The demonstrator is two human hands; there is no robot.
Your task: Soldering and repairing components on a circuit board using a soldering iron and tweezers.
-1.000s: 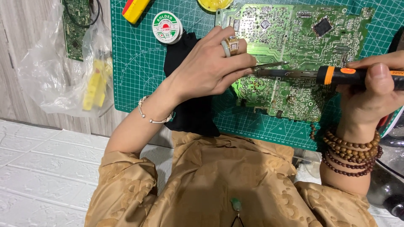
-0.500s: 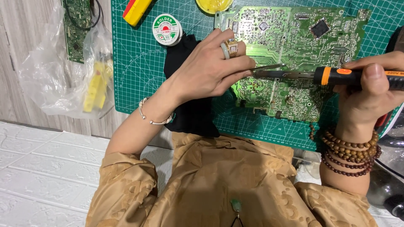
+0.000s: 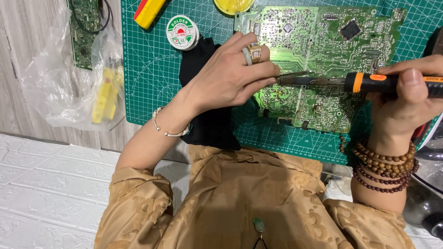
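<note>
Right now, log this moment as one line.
left hand: pinches tweezers | right hand: grips soldering iron | tip over circuit board | cutting mat

wooden table (image 3: 27, 55) under green cutting mat (image 3: 147, 69), clear plastic bag (image 3: 55, 87)

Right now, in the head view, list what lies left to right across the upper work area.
Clear plastic bag → solder spool → left hand → soldering iron → right hand.

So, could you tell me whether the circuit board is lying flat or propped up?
Flat: the circuit board lies solder side up on the green mat, with no raised edge visible.
</note>
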